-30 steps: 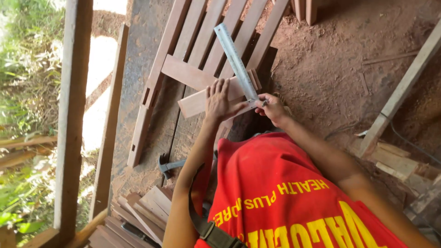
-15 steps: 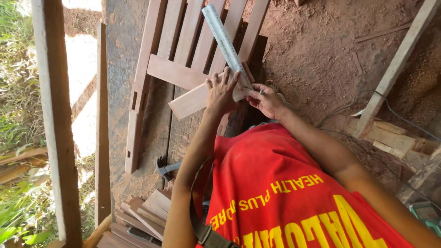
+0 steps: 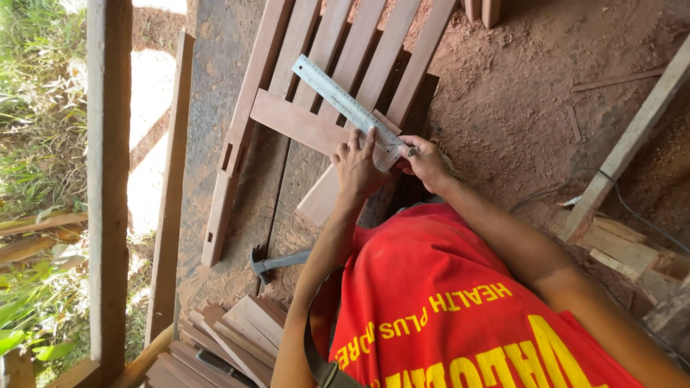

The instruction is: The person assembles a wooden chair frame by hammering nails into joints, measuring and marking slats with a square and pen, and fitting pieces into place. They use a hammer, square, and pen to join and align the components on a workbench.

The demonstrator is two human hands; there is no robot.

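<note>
The left hand [image 3: 357, 167] presses flat on the metal ruler [image 3: 345, 106] over the wooden board [image 3: 296, 122] — right hand [image 3: 425, 159] pinches a pencil; keep the ruler steady.

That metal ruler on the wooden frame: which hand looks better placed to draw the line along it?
Probably the right hand: it pinches a small pencil-like tip beside the metal ruler. The left hand lies flat, pressing the ruler onto the wooden frame.
</note>
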